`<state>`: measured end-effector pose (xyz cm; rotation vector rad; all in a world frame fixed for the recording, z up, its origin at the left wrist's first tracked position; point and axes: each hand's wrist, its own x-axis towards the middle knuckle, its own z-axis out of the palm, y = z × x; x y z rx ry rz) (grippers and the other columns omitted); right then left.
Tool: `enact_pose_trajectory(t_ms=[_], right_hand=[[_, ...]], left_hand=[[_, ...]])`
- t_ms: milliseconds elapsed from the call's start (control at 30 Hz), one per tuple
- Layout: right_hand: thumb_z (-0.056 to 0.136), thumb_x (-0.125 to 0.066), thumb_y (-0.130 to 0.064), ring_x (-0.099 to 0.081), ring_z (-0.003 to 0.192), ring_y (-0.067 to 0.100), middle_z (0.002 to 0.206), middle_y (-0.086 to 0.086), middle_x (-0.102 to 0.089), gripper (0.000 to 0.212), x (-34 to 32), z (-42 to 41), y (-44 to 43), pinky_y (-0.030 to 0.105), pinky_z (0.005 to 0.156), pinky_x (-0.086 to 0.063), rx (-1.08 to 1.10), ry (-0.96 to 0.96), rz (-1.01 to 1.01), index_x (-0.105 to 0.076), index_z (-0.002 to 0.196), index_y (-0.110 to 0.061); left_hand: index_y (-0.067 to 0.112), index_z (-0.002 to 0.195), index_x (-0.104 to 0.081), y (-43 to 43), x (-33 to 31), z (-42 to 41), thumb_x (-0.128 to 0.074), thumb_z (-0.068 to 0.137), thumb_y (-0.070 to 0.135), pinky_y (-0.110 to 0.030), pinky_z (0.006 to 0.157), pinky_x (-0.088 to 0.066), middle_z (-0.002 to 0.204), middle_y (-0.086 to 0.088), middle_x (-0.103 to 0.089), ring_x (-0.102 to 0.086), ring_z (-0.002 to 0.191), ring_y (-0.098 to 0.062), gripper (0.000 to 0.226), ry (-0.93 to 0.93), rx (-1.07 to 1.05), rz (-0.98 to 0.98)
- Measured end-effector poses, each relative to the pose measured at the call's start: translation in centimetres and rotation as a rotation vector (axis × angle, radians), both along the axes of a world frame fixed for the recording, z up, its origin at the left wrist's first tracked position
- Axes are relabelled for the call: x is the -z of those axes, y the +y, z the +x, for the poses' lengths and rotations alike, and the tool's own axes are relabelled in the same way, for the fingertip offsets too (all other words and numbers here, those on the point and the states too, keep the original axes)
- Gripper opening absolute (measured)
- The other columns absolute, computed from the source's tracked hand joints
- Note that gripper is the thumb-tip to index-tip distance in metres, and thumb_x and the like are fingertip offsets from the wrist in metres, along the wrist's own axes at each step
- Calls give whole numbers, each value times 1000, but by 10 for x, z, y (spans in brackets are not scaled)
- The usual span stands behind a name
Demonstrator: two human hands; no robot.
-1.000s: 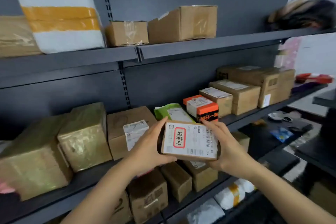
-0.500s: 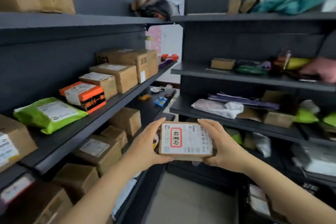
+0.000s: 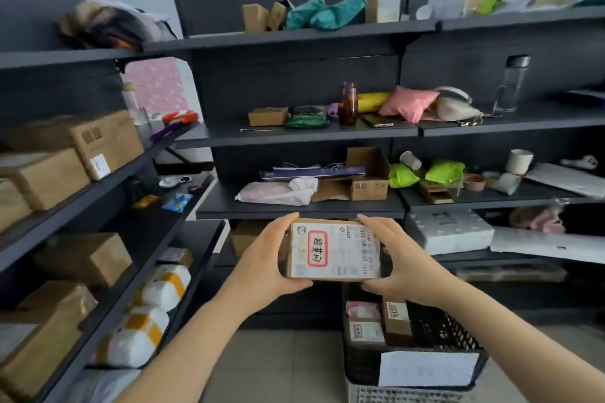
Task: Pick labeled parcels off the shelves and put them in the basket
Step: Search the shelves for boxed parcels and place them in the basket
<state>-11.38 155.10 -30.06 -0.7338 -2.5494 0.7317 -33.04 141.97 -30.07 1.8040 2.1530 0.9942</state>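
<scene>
A small cardboard parcel (image 3: 334, 250) with a white label and a red-framed mark is held flat in front of me, label up. My left hand (image 3: 265, 263) grips its left end and my right hand (image 3: 397, 258) grips its right end, thumbs on the near edge. Below and to the right, a black plastic basket (image 3: 435, 330) stands on the floor with several small labeled parcels (image 3: 365, 325) inside. The held parcel hovers above the basket's far left corner.
Dark shelves with cardboard boxes (image 3: 98, 141) and white padded parcels (image 3: 163, 285) run along the left. Ahead, more shelves (image 3: 301, 206) hold bags, a brown bottle (image 3: 348, 105), cups and an open carton (image 3: 368, 177). Tiled floor (image 3: 281, 366) lies between the shelves and the basket.
My view has swung right, away from the left shelves to the facing shelves and the basket. Both hands still hold the parcel, which has come over the basket's corner.
</scene>
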Motion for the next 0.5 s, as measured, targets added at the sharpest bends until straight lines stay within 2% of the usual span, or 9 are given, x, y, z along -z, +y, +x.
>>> enact_pose_trajectory(t_ms=[167,333,500], right_hand=[[64,-81,-38,-31,121,-2,134,-17,-29,98,5,61,46,20,104,-32,39,-33,86,-24,144,-30],[65,-78,-47,-32,124,2,139,-17,-27,101,16,102,83,24,104,-34,64,-85,138,-21,146,-28],[67,-74,-53,-33,124,3,139,-16,-30,100,42,124,124,24,104,-36,130,-141,121,-20,147,-27]], left_hand=[[39,143,-19,54,4,59,-85,64,32,-17,98,-31,138,25,-33,-28,117,14,103,13,60,-26],[42,143,-18,107,15,99,-85,66,30,-14,96,-29,130,31,-31,-27,115,17,103,3,133,-84],[42,143,-18,163,43,116,-85,65,33,-16,100,-30,138,27,-32,-30,120,13,103,-12,210,-145]])
